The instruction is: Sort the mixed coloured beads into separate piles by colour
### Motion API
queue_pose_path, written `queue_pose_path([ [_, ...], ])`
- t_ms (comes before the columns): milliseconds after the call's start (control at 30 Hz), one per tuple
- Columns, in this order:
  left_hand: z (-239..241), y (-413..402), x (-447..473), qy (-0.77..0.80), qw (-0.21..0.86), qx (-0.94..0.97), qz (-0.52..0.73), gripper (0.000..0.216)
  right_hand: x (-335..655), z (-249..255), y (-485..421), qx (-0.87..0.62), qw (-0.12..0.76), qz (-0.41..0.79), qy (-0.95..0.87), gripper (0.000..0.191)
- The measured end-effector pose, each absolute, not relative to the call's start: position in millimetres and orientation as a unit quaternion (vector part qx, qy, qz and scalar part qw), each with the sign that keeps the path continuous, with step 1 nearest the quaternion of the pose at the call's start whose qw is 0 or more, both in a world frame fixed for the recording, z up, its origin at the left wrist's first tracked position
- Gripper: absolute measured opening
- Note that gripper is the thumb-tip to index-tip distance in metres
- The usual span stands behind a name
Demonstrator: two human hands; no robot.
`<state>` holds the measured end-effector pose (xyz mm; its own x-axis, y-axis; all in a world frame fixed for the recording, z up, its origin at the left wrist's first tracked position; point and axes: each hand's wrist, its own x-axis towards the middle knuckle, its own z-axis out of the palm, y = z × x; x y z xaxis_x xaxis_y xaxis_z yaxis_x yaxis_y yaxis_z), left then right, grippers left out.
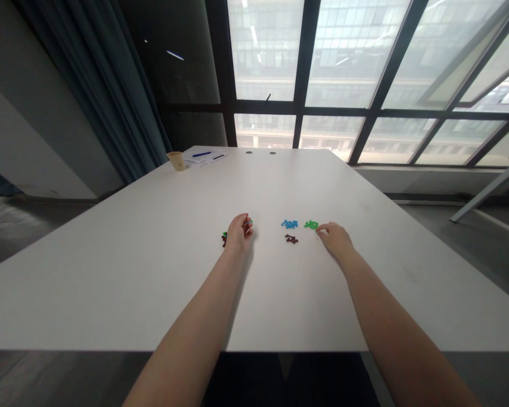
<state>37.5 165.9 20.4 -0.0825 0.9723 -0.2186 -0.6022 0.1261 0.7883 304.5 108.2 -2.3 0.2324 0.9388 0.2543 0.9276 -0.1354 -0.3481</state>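
Note:
My left hand [240,230] is closed in a pinch, with a small green piece [251,221] showing at its fingertips. Partly hidden behind that hand lies a mixed pile of small brown and green pieces [224,239]. My right hand [336,236] reaches to the right edge of a pile of small bright green pieces [310,225], its thumb and finger pressed together; anything between them is too small to tell. Between the two hands are a pile of small blue pieces [289,224] and, nearer to me, a pile of small dark brown pieces [291,239].
Everything rests on a large white table [280,294]. At its far left stand a yellowish paper cup [177,161] and papers [207,156] with a blue pen [201,154]. Two small dark discs [272,152] sit near the far edge, before tall windows.

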Motion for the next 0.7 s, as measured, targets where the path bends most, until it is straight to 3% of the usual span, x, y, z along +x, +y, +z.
queue_pose_path([
  [267,20.8,161.5,42.3,0.403,0.647,0.256,0.594,0.016,301.9,-1.1,111.7,-0.758,0.196,0.003,-0.623,0.019],
  [700,21.9,158.6,44.0,0.403,0.655,0.273,0.578,0.017,301.5,-6.5,117.9,-0.762,0.230,0.035,-0.605,0.020],
])
